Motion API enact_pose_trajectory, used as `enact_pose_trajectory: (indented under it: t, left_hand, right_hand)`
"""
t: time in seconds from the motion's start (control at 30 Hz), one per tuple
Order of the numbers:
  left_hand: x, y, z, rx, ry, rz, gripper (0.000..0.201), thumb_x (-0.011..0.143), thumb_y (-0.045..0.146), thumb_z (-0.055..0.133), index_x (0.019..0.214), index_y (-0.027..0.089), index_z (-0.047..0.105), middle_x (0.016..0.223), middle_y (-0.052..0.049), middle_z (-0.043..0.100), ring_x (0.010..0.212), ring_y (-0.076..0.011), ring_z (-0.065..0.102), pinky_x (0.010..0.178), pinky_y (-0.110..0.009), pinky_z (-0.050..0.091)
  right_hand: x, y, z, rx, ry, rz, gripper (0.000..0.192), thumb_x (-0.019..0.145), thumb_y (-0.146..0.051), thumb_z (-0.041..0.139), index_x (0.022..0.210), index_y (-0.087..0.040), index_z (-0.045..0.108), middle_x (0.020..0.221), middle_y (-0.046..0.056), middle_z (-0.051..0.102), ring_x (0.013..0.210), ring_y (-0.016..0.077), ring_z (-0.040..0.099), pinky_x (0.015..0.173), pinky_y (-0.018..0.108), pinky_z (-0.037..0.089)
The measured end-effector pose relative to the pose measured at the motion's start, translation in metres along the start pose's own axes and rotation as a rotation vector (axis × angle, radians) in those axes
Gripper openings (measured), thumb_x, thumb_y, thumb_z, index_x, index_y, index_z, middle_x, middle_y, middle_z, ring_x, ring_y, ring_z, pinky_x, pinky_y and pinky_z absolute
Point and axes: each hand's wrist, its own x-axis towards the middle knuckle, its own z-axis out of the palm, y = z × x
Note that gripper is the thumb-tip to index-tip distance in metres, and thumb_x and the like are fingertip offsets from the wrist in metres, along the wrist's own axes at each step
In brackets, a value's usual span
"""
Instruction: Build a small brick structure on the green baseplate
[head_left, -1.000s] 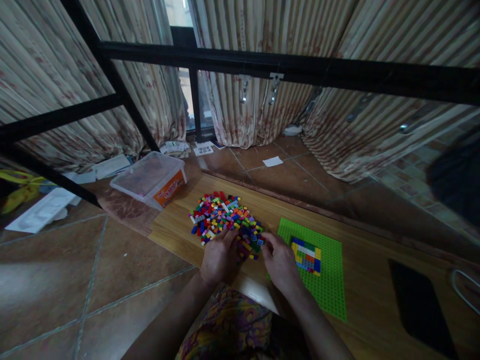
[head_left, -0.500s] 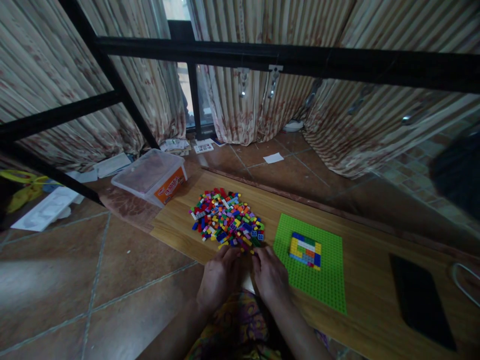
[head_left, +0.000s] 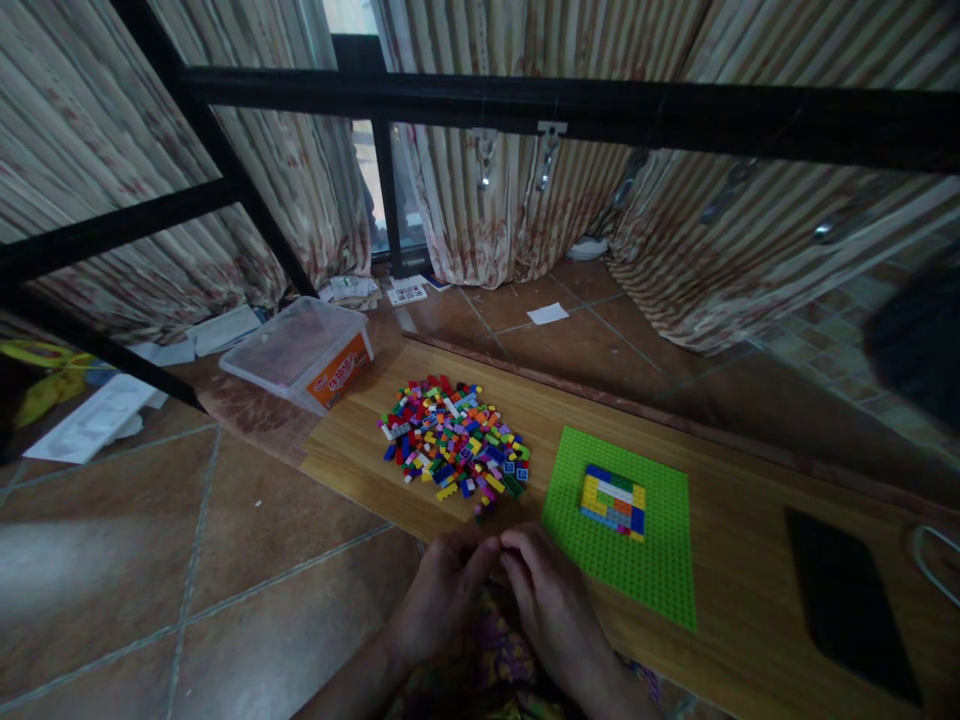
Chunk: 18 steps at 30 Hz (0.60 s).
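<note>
My left hand (head_left: 444, 585) and my right hand (head_left: 541, 583) meet at the near edge of the board, fingertips pinched close together. Whatever they hold between the fingers is too small or hidden to make out. Just beyond them lies a pile of small multicoloured building bricks (head_left: 454, 435), with a few loose pieces trailing toward my fingers. To the right of my right hand is a green studded baseplate (head_left: 660, 560). A flat block of joined bricks (head_left: 613, 503) in yellow, blue, white and other colours sits on it.
A wooden board (head_left: 735, 590) carries the bricks and baseplate. At its far left end stands a clear plastic box (head_left: 300, 345) with an orange label. A dark flat device (head_left: 851, 605) lies at right. A black metal rail (head_left: 525, 95) crosses above.
Both hands have drawn back from the pile's near edge toward my body. Their fingertips have come together, and the loose bricks they covered now show.
</note>
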Motion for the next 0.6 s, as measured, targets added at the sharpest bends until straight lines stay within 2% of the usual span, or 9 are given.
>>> enact_pose_trajectory:
  t: [0.17, 0.3, 0.47, 0.53, 0.6]
  left_hand:
    - [-0.004, -0.001, 0.002, -0.252, -0.016, -0.124, 0.039, 0.082, 0.048, 0.06, 0.067, 0.012, 0.061, 0.056, 0.004, 0.045, 0.052, -0.0074, 0.033, 0.05, -0.02, 0.026]
    - [-0.007, -0.002, 0.004, -0.382, -0.014, -0.22, 0.033, 0.075, 0.043, 0.066, 0.066, 0.012, 0.061, 0.054, 0.004, 0.045, 0.05, -0.0068, 0.032, 0.049, -0.021, 0.024]
    - [-0.015, 0.003, 0.018, -0.612, 0.009, -0.251, 0.035, 0.076, 0.043, 0.061, 0.057, 0.016, 0.051, 0.05, 0.005, 0.043, 0.046, -0.0068, 0.032, 0.046, -0.021, 0.023]
    - [-0.016, 0.005, 0.023, -0.63, 0.024, -0.249, 0.038, 0.079, 0.046, 0.057, 0.057, 0.017, 0.048, 0.051, 0.005, 0.043, 0.044, -0.006, 0.028, 0.044, -0.021, 0.021]
    - [-0.013, 0.007, 0.022, -0.55, 0.035, -0.226, 0.038, 0.081, 0.048, 0.055, 0.061, 0.016, 0.051, 0.053, 0.005, 0.045, 0.044, -0.0056, 0.026, 0.044, -0.021, 0.02]
  right_hand:
    - [-0.005, 0.001, -0.005, 0.206, -0.041, 0.082, 0.011, 0.093, -0.022, 0.047, 0.096, -0.024, 0.058, 0.093, 0.001, 0.061, 0.085, 0.0145, 0.059, 0.074, 0.025, 0.045]
    - [-0.011, 0.001, -0.003, 0.288, -0.048, 0.167, 0.01, 0.091, -0.03, 0.054, 0.09, -0.024, 0.062, 0.082, -0.001, 0.061, 0.076, 0.014, 0.057, 0.069, 0.023, 0.045]
    - [-0.019, -0.005, 0.006, 0.398, 0.081, 0.173, 0.016, 0.091, -0.033, 0.052, 0.086, -0.022, 0.064, 0.075, -0.001, 0.061, 0.068, 0.0126, 0.058, 0.063, 0.022, 0.046]
    - [-0.018, -0.006, 0.007, 0.44, 0.13, 0.228, 0.018, 0.09, -0.035, 0.054, 0.084, -0.022, 0.064, 0.069, -0.002, 0.061, 0.062, 0.0121, 0.058, 0.059, 0.021, 0.047]
    - [-0.012, -0.003, 0.007, 0.448, 0.17, 0.274, 0.018, 0.089, -0.036, 0.056, 0.085, -0.021, 0.065, 0.068, -0.001, 0.063, 0.06, 0.0125, 0.06, 0.057, 0.021, 0.048]
